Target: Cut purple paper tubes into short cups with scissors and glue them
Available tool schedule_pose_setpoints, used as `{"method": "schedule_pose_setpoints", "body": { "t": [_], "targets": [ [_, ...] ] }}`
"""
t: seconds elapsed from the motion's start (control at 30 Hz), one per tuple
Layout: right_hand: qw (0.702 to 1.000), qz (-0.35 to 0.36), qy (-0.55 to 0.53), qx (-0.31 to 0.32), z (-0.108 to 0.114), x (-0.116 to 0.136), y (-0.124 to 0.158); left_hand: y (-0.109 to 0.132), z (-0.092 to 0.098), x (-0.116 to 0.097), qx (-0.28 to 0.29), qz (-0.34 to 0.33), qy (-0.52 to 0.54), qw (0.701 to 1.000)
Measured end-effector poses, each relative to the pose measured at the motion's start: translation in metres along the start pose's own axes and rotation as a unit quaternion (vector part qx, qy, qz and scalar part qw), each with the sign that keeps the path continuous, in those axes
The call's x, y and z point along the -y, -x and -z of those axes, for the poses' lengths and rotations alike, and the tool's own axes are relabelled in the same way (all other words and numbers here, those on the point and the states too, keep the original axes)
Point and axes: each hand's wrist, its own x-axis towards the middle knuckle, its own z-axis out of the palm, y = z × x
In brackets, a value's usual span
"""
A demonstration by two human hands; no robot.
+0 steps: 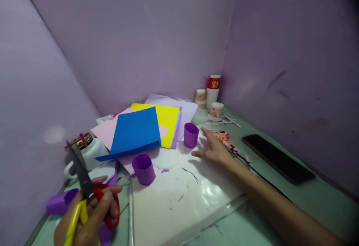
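Observation:
My left hand [95, 216] is closed round a pair of scissors [86, 180] with red and yellow handles, blades pointing up. Fingers apart and nothing between them, my right hand [211, 148] reaches over the white board, just right of a purple paper cup shape [191, 135]. A second purple cup shape [144, 169] stands on the board's left part. Another purple piece [62, 202] lies on its side at the far left, beside my left hand. Small purple scraps [165, 170] lie on the board.
Blue [136, 131], yellow [168, 120] and pink sheets lie behind the white board [168, 216]. A white pot [94, 154] stands left. Paper cups [212, 96] stand at the back right, a black phone [277, 158] lies right, and a cable runs beside my right arm.

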Motion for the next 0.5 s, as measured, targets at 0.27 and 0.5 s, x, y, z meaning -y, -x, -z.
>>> {"method": "schedule_pose_setpoints", "body": {
  "t": [0.27,0.5],
  "targets": [
    [0.955,0.050,-0.127,0.263,-0.057,0.082,0.019,0.004,-0.015,0.021,-0.031,0.019,-0.087,0.996],
    [0.925,0.092,-0.072,0.362,-0.104,0.080,-0.004,0.005,-0.026,0.032,-0.017,-0.025,-0.109,0.994]
  ]
}}
